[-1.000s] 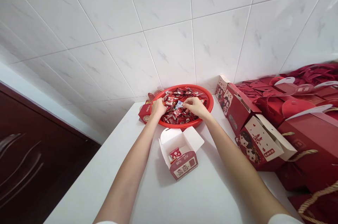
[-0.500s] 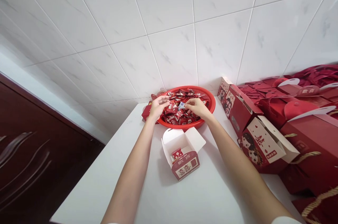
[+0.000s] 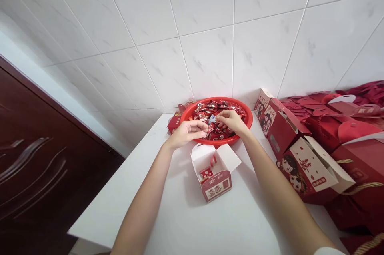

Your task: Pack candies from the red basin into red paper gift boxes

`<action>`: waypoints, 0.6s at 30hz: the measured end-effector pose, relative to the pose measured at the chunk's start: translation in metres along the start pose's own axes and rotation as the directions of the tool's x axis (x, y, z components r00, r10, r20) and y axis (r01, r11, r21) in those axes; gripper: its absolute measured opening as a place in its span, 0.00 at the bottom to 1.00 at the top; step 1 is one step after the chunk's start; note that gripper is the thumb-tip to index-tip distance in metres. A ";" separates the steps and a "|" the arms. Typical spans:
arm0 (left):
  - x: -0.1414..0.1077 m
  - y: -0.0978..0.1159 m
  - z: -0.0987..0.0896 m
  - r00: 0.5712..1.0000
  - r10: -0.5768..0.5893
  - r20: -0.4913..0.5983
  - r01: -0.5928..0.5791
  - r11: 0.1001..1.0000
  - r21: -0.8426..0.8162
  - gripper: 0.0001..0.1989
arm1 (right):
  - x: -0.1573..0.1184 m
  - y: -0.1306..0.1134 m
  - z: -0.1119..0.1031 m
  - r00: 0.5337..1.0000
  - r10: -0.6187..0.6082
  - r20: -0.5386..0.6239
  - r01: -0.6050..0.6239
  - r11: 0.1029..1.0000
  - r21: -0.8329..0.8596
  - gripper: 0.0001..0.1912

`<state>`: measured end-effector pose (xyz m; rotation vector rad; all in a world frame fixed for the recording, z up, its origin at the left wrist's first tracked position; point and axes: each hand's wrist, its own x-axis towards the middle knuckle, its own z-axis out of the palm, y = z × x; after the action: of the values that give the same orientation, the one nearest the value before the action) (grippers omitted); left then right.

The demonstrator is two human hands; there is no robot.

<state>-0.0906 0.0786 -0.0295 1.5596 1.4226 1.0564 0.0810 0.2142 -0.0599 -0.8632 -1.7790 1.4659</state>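
A red plastic basket [image 3: 247, 118] holds a heap of red wrapped candies [image 3: 220, 131]. My left hand [image 3: 188, 133] is at its front left rim, fingers curved and the thumb apart from them, with nothing plainly held. Over the heap, my right hand [image 3: 232, 122] has its fingertips pinched at a wrapped candy [image 3: 212, 119] with a pale blue and white wrapper. In front of the basket stands an open small gift box [image 3: 216, 187], red outside and white inside, its flaps raised. Inside it are a white-dotted red packet [image 3: 206, 172] and a narrow red wrapped piece [image 3: 213, 161].
At right, printed gift boxes [image 3: 309, 163] and many red bags with rope handles [image 3: 360, 163] crowd the white table [image 3: 144, 183]. A red box [image 3: 173, 124] is partly hidden behind the basket's left side. A tiled wall [image 3: 207, 59] rises behind.
My left hand has come nearer, from over the candies to the basket's front rim. A narrow red piece now shows in the gift box. The whole view has shifted slightly.
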 end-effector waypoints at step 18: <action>-0.050 0.039 -0.013 0.858 -0.391 0.332 0.122 0.785 0.608 0.34 | -0.124 -0.063 0.005 0.959 0.233 0.161 0.058 0.395 -0.917 0.19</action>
<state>-0.0902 0.0251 0.0074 1.7828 1.6386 0.0582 0.1413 0.0999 -0.0085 -1.3321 -2.8626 0.4850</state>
